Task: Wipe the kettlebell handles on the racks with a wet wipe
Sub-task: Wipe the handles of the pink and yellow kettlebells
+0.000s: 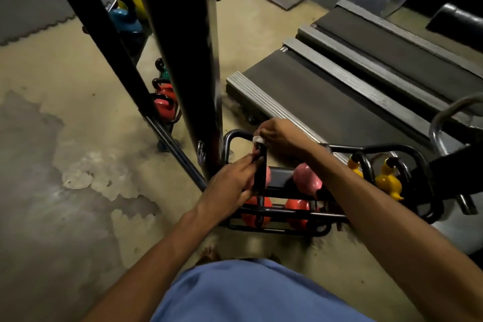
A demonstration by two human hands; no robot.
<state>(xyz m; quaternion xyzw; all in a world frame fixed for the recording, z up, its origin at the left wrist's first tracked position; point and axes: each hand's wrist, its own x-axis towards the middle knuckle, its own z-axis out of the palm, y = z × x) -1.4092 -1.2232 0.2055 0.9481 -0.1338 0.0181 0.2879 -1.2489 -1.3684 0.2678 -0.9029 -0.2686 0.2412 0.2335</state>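
Head view: the low rack [379, 150] carries six kettlebells that can be counted. Two pink kettlebells [307, 178] sit on its upper rail, two red-orange kettlebells [296, 213] on its lower rail, and two yellow kettlebells [388, 181] at its right end.

At the rack's left end the left hand [230, 180] is curled round the black handle [261, 172] of the left pink one. The right hand [282, 136] pinches a white wipe [258, 140] against the top of that handle.

Between and behind two black posts [177, 47] at least five farther kettlebells [122, 18] show: one yellow, one blue, one green and two red.

Two treadmill decks [326, 112] lie side by side, and the nearer one's edge runs just behind the rack. The nearer post stands just beside the rack's left end. Bare floor [65, 138] lies open to the left of it.
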